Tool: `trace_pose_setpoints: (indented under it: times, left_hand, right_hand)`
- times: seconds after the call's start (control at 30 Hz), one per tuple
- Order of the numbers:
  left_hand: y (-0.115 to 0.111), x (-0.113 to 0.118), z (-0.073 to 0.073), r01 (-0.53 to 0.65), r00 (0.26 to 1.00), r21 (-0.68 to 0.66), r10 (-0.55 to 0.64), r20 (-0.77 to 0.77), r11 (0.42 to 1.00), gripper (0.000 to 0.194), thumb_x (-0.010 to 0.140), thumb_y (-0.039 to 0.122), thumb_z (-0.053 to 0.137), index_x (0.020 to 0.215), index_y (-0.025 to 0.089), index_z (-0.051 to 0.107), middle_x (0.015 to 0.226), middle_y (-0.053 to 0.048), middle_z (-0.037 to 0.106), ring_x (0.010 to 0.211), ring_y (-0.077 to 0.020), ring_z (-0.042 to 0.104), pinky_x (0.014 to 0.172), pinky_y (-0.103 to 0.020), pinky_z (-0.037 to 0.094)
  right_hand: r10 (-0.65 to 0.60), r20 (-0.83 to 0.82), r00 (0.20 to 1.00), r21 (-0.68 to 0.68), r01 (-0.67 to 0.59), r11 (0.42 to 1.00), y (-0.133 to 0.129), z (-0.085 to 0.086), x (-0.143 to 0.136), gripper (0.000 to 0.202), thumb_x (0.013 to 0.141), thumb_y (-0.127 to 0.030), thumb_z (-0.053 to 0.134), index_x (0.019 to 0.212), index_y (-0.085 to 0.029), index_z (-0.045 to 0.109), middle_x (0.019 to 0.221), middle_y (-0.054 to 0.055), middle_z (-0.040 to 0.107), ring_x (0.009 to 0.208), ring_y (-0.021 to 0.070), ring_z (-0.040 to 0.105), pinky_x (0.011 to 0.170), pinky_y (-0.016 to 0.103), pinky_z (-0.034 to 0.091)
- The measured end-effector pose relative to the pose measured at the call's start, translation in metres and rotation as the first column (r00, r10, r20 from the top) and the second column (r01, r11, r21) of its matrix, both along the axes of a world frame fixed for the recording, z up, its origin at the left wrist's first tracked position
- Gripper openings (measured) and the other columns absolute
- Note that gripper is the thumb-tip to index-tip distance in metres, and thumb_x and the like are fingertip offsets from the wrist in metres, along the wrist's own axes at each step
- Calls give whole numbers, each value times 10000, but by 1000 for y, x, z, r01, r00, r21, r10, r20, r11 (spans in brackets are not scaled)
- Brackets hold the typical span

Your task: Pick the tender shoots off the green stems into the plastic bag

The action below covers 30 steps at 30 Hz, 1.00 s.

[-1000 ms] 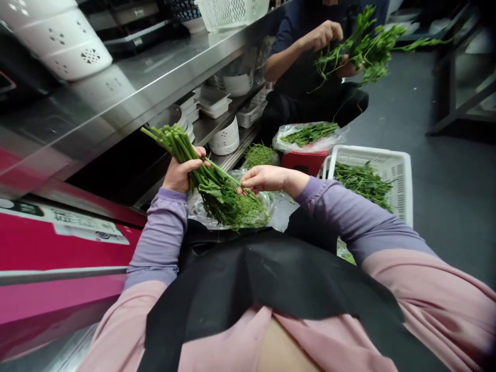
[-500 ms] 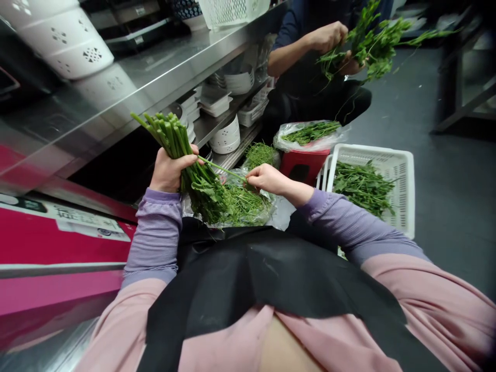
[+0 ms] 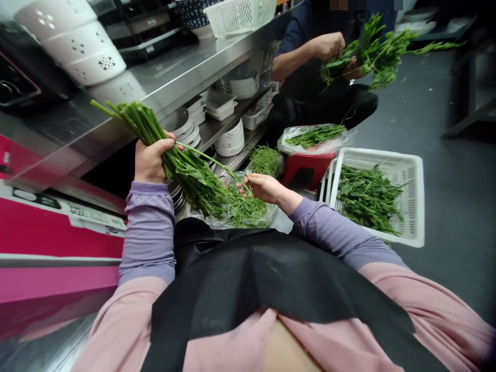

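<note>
My left hand (image 3: 150,161) is closed round a thick bunch of leafy green stems (image 3: 194,175). Its cut ends point up to the left, and the leaves hang down to the right. One thin stem (image 3: 211,159) runs from the bunch across to my right hand (image 3: 268,187), whose thumb and fingers pinch it near its far end. Below the bunch, an open plastic bag (image 3: 271,213) holds a heap of green trimmings (image 3: 248,209). The bunch hides part of that bag.
A white basket (image 3: 416,206) of cut greens stands on the right beside a red container (image 3: 304,169) with bagged greens on top. Across from me, a crouching person's hands (image 3: 329,46) hold more greens. A steel shelf (image 3: 186,67) with dishes runs along the left.
My left hand and the bunch have moved left and slightly up in view. My right hand has shifted slightly left and its fingers have loosened somewhat around the stem.
</note>
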<state>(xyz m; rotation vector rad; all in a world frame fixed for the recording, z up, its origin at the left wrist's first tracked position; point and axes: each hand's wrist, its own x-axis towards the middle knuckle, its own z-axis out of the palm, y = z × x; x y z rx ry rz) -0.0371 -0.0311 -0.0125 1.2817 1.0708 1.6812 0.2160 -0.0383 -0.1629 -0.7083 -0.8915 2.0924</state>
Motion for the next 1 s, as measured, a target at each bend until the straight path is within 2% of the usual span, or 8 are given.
trace_pose_setpoints:
  times: [0.27, 0.43, 0.53, 0.67, 0.77, 0.87, 0.93, 1.0]
  left_hand:
    - [5, -6, -10, -79, 996, 16, 80, -43, 997, 132, 557, 134, 679, 640, 175, 585, 665, 6, 606, 554, -153, 623, 561, -278, 532]
    - [6, -8, -11, -98, 992, -1, 98, -80, 995, 156, 540, 157, 681, 660, 169, 582, 685, 5, 609, 569, -153, 630, 577, -274, 539]
    - [7, -9, -12, -106, 991, -1, 106, -80, 994, 158, 538, 162, 676, 662, 168, 579, 670, 10, 600, 567, -153, 630, 576, -271, 537]
    - [9, -10, -12, -112, 991, 15, 113, -72, 994, 152, 515, 165, 664, 649, 160, 593, 625, 13, 592, 539, -152, 617, 546, -267, 527]
    - [7, -7, -13, -123, 988, 8, 124, -96, 992, 154, 510, 173, 670, 645, 151, 598, 631, 8, 597, 539, -154, 620, 534, -262, 520]
    - [4, -3, -12, -128, 986, -2, 127, -108, 992, 148, 518, 174, 676, 642, 156, 598, 623, 9, 596, 549, -158, 627, 529, -259, 520]
    - [5, -6, -10, -134, 988, 18, 134, -72, 991, 139, 522, 161, 670, 639, 160, 595, 610, 12, 596, 531, -153, 619, 519, -263, 520]
    - [8, -14, -7, -153, 988, 45, 153, -8, 987, 136, 527, 144, 664, 634, 168, 582, 606, 17, 599, 503, -144, 606, 512, -275, 521]
  right_hand:
    - [121, -138, 983, -131, -139, 982, -30, 22, 5, 176, 918, -285, 431, 837, -175, 542, 530, -46, 464, 392, 65, 335, 434, 199, 323]
    - [74, -92, 993, -179, -89, 980, -30, 26, 15, 423, 917, -542, 379, 838, -170, 563, 694, 34, 600, 569, 118, 523, 555, 249, 433]
    - [74, -79, 994, -98, -82, 992, -31, 24, 20, 305, 868, -469, 530, 846, -168, 576, 645, 0, 538, 587, 109, 505, 617, 258, 443]
    - [9, 82, 997, 158, -22, 987, -34, 16, 24, 267, 800, -426, 620, 755, -170, 557, 523, -64, 335, 466, 74, 299, 511, 232, 320]
    - [-241, 386, 890, 498, 20, 867, -33, 10, 25, 335, 827, -463, 544, 646, -182, 514, 510, -39, 334, 473, 90, 274, 498, 241, 254]
    - [-564, 539, 625, 776, -110, 621, -32, -4, 26, 272, 824, -364, 539, 617, -191, 509, 580, 26, 458, 581, 140, 413, 586, 269, 316]
    - [-598, 583, 550, 804, -286, 521, -32, -21, 28, 222, 799, -302, 562, 608, -195, 521, 616, 60, 521, 644, 171, 473, 650, 286, 354]
    - [-542, 627, 560, 776, -388, 496, -28, -44, 29, 180, 796, -271, 562, 632, -197, 565, 659, 85, 583, 695, 194, 519, 712, 304, 391]
